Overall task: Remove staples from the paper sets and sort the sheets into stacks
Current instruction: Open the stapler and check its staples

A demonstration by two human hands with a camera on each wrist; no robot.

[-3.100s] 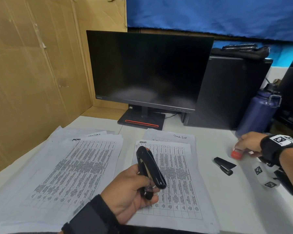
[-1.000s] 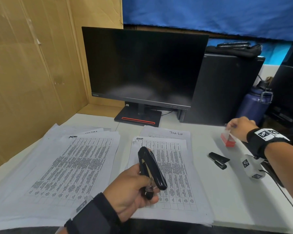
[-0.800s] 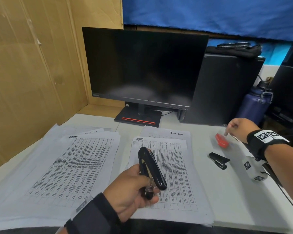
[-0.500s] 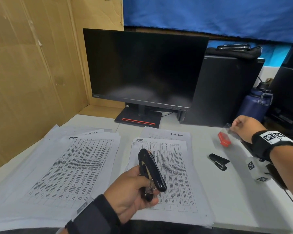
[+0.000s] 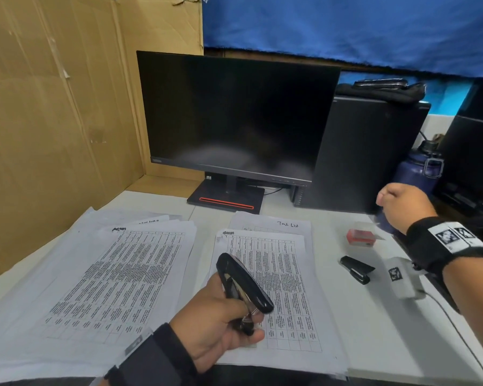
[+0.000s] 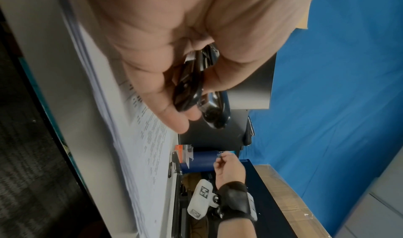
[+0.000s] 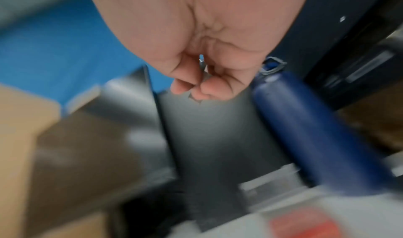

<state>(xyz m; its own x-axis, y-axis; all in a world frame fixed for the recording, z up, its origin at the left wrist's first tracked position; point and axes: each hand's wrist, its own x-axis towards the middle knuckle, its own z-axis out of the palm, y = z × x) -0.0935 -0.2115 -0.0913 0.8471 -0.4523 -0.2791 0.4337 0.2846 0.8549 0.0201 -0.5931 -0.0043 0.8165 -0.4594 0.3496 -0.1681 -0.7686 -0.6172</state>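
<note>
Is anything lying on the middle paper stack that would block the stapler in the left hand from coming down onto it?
Nothing visible does. The left hand holds the stapler above the middle paper stack, whose top sheet shows bare. The small black tool and red box lie off to its right.

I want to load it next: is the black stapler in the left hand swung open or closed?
Open. The stapler held in the left hand has its top arm lifted off the base, with a gap showing between them.
</note>
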